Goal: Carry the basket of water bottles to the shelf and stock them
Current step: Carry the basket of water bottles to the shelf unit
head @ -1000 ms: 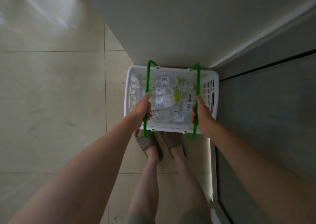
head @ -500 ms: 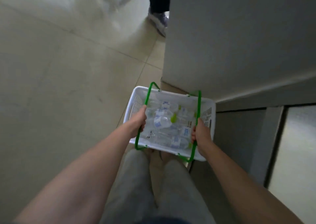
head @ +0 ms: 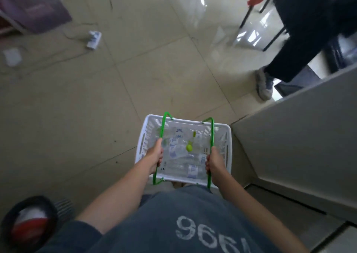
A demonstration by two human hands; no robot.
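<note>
Basket [head: 225, 142] is white plastic with slotted walls, held off the floor [head: 77, 107] in front of the person's torso, centre of view, slightly right. It is roughly level.

Left hand [head: 156, 155]: grip clamped around the left green handle [head: 161, 129], fingers wrapped, about midway along the bar. Right hand [head: 213, 162]: grip clamped around the right green handle [head: 212, 131], same way. Both handles are swung up over the basket, one per side, well apart from each other.

Water bottles [head: 190, 170] lie on their sides inside the basket, clear with blue-and-white labels, piled and overlapping. Exact count is unreadable through blur. One yellow-green cap [head: 189, 147] shows near the middle of the pile.

A grey panel [head: 289, 146] stands just beside the basket's right wall; touching or not, cannot tell. Tiled floor is glossy at far right.

Other stuff in the scene:
- small blue-and-white pack [head: 93, 39] lying on the floor, far left
- white scrap [head: 12, 56] on the floor, left edge
- second person's dark trouser leg [head: 301, 46] and grey shoe [head: 264, 85] at far right, beyond the panel
- round black-rimmed object [head: 29, 224] with red and white inside, near left corner, blurred
- wearer's blue shirt [head: 173, 223] with white digits, near edge
</note>
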